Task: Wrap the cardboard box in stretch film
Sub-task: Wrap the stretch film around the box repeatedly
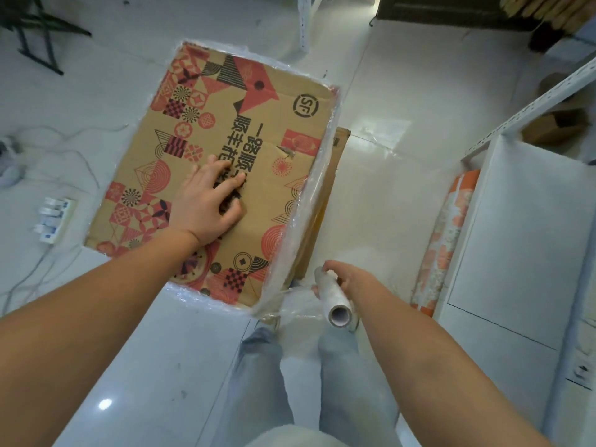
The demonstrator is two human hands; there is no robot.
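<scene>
A large brown cardboard box [258,130] with red and black patterns and printed characters stands on the white tiled floor, seen from above. Clear stretch film clings around its sides and shows along the right edge [314,201]. My left hand [209,201] lies flat on the box top, fingers spread. My right hand [348,279] grips a nearly spent roll of stretch film [333,301] just off the box's near right corner. A band of film runs from the roll to that corner.
A white metal shelf unit [529,240] stands on the right, with an orange patterned roll [448,233] leaning beside it. A power strip [54,219] and cables lie on the floor at left. My grey-trousered legs [300,382] are below the box.
</scene>
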